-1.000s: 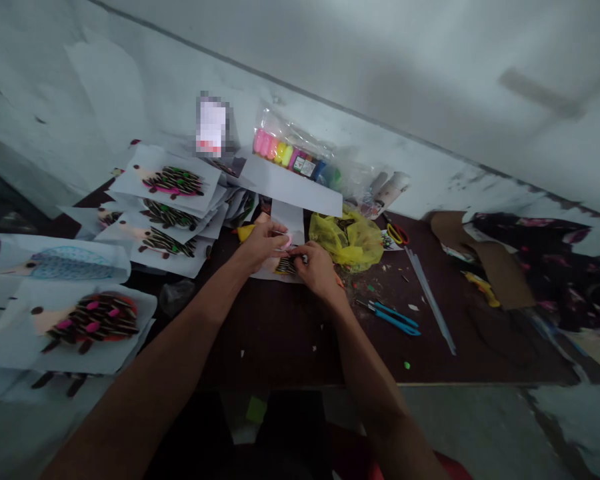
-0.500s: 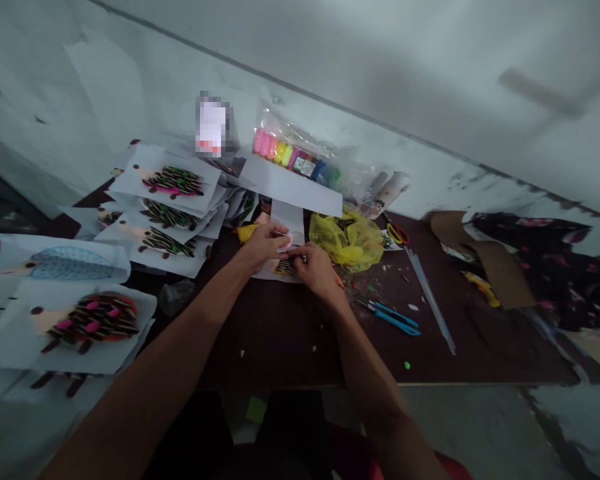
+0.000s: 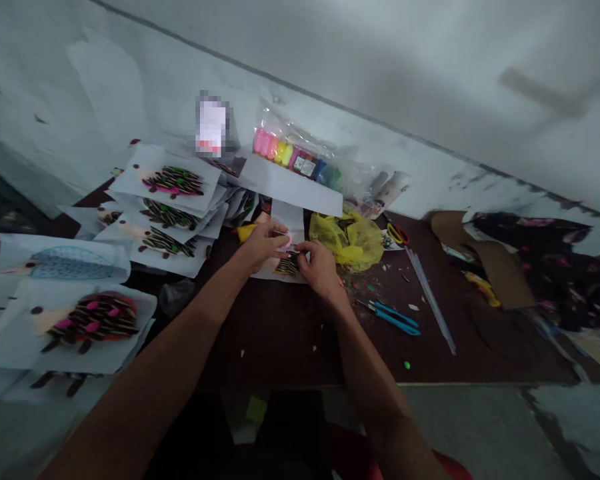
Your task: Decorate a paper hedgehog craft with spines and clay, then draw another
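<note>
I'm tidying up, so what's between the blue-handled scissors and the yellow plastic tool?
Long clear plastic sticks lie between the blue-handled scissors and the yellow plastic tool, in the head view.

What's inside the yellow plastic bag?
Through the top of the yellow plastic bag, some dark striped pieces show. Crumpled plastic covers the rest, so I can't tell how many there are or what lies beneath them.

In the middle, the thin, see-through yellow plastic bag [image 3: 347,241] is looking crinkly, while at upper center the smooth white paper strip [image 3: 290,185] is looking flat and not shiny.
</note>
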The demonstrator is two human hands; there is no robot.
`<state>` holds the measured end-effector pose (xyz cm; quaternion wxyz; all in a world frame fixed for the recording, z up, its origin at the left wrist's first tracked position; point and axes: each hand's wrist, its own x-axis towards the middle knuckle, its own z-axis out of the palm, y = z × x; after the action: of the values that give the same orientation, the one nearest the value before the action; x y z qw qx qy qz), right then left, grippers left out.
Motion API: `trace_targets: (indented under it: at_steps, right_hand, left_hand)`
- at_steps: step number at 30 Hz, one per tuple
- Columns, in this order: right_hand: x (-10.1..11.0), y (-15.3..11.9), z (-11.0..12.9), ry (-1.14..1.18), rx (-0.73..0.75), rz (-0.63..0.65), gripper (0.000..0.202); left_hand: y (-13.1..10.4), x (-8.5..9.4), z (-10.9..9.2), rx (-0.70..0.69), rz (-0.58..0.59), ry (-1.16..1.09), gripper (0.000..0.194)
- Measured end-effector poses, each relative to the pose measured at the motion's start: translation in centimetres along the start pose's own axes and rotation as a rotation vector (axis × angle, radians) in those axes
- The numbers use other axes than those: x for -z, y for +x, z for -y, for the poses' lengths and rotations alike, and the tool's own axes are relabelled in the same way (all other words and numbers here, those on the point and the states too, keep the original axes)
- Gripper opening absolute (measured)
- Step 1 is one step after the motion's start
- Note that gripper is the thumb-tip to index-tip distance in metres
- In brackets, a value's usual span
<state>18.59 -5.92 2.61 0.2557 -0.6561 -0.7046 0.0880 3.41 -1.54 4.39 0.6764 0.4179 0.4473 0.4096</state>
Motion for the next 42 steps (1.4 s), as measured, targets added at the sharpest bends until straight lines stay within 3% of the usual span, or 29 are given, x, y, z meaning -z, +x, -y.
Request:
trace_targets:
  at_steps: [6, 16, 23, 27, 32, 42]
  right_hand:
    - [-0.1, 0.1, -0.2, 0.062, 0.002, -0.034, 0.027]
    - [0.0, 0.0, -0.3, 0.203, 0.076, 0.067, 0.015]
    - [0.0, 0.2, -0.4, 0.287, 0.012, -0.038, 0.007]
    - [-0.2, 0.1, -0.5, 0.358, -0.005, -0.029, 0.005]
    - [-0.4, 0.0, -0.5, 0.318, 0.046, -0.079, 0.015]
    - [-0.4, 0.0, -0.3, 0.213, 0.079, -0.048, 0.010]
  left_hand:
    - [0.3, 0.0, 0.3, -0.012, -0.006, -0.006, 0.015]
    - [0.4, 0.5, 0.3, -0.044, 0.028, -0.021, 0.018]
    - [0.7, 0.9, 0.1, -0.097, -0.018, -0.080, 0.017]
    - [1.0, 1.4, 0.1, -0.109, -0.049, -0.080, 0.017]
    - [1.2, 1.9, 0.0, -0.125, -0.120, -0.087, 0.025]
    - [1.0, 2.1, -0.2, -0.106, -0.046, -0.059, 0.027]
